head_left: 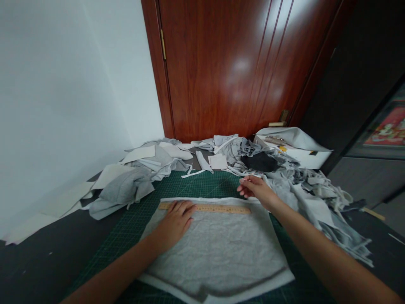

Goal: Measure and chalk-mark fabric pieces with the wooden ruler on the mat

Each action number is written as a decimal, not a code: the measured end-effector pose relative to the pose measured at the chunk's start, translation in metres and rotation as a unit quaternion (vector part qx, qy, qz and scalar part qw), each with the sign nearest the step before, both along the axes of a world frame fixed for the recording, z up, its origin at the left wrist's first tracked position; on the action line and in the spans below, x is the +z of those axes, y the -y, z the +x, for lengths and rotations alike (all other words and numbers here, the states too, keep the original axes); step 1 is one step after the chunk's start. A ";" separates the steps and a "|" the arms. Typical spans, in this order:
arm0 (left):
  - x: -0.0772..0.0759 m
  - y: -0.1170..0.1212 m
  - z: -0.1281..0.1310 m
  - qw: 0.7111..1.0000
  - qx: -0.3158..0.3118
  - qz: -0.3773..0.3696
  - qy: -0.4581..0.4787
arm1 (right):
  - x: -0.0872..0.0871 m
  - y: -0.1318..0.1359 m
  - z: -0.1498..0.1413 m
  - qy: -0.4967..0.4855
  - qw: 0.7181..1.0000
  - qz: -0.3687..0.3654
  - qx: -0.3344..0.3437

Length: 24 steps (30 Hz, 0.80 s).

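A piece of light grey fabric (pixel 218 245) lies spread out before me, with a folded-looking strip along its far edge. Across it, just below that edge, rests a wooden ruler (pixel 218 208). My left hand (pixel 177 219) lies flat over the ruler's left part, fingers stretched out and pressing it on the fabric. Above the fabric's far right corner is my right hand (pixel 255 188), thumb and fingers drawn together in a pinch. Whatever is between those fingertips, if anything, is too small to make out.
Under the fabric is a green cutting mat (pixel 202 184). Grey cloth pieces (pixel 126 188) and pale sheets (pixel 110 175) are heaped at left. More scraps (pixel 316 198) pile up at right, beside a white box (pixel 303 156). A wooden door (pixel 221 71) stands behind.
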<state>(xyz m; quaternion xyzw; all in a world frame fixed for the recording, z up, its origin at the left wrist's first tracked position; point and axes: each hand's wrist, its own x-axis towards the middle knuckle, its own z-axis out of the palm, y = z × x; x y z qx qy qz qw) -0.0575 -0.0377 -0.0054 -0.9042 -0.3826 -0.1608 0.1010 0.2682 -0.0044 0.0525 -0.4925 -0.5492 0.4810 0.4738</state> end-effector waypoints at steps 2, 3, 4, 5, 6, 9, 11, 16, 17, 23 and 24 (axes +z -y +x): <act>0.000 0.000 0.000 1.000 -0.001 0.001 0.005 | -0.005 0.009 -0.016 -0.001 0.997 -0.039 0.073; 0.000 0.001 0.001 1.000 -0.001 0.000 0.008 | -0.010 0.011 -0.025 0.001 0.992 -0.055 0.113; 0.001 0.002 0.001 1.000 0.000 -0.002 0.010 | -0.016 0.012 -0.034 0.002 0.987 -0.063 0.145; 0.002 0.003 0.002 1.000 0.000 -0.004 0.011 | -0.023 0.012 -0.041 0.005 0.985 -0.060 0.164; 0.003 0.004 0.003 1.000 0.001 -0.005 0.012 | -0.030 0.010 -0.047 0.010 0.984 -0.049 0.169; 0.004 0.005 0.003 1.000 0.000 -0.015 0.015 | -0.049 0.001 -0.056 0.029 0.991 0.021 0.130; 0.004 0.006 0.003 1.000 0.000 -0.022 0.018 | -0.054 -0.003 -0.057 0.030 0.992 0.057 0.110; 0.004 0.007 0.003 0.999 0.003 -0.039 0.025 | -0.051 -0.007 -0.075 0.043 0.977 0.076 0.195; 0.005 0.007 0.003 0.999 0.002 -0.041 0.027 | -0.050 -0.008 -0.084 0.047 0.972 0.083 0.214; 0.004 0.008 0.004 0.999 0.008 -0.038 0.033 | -0.049 -0.027 -0.150 0.044 0.958 0.113 0.261; 0.003 0.008 0.004 0.999 0.013 -0.036 0.035 | -0.048 -0.031 -0.161 0.044 0.960 0.107 0.256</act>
